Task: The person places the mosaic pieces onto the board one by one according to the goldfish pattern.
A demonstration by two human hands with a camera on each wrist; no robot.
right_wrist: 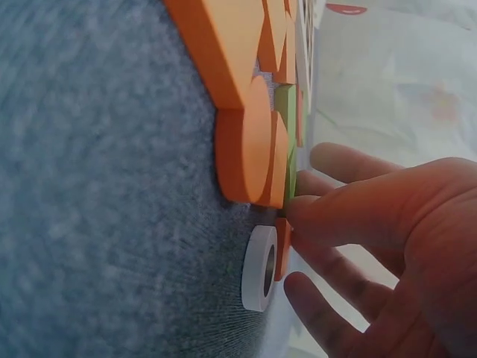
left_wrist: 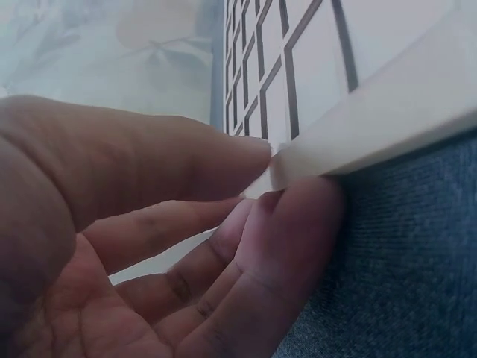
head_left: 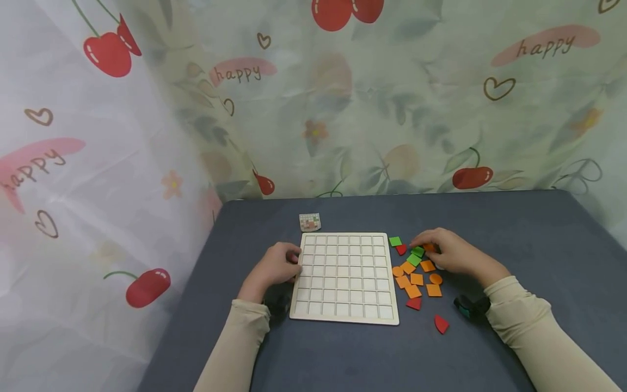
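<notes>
A pale square board (head_left: 344, 277) with a raised grid lies flat on the table. At its left edge my left hand (head_left: 275, 267) grips the rim; the left wrist view has the thumb (left_wrist: 223, 160) over the edge and a fingertip (left_wrist: 298, 216) against its side. My right hand (head_left: 448, 250) reaches over loose tiles right of the board, fingers loosely spread, fingertips right at a green tile (head_left: 418, 251). An orange tile (head_left: 429, 247) is partly hidden under that hand. Close below the fingers in the right wrist view lies a white ring (right_wrist: 257, 268).
Orange squares (head_left: 417, 279), orange discs (head_left: 435, 279) and red pieces (head_left: 413, 303) lie scattered right of the board. One red piece (head_left: 441, 324) sits nearer me. A small patterned card (head_left: 309, 222) lies behind the board. A printed curtain (head_left: 372, 109) hangs behind the dark table (head_left: 343, 359).
</notes>
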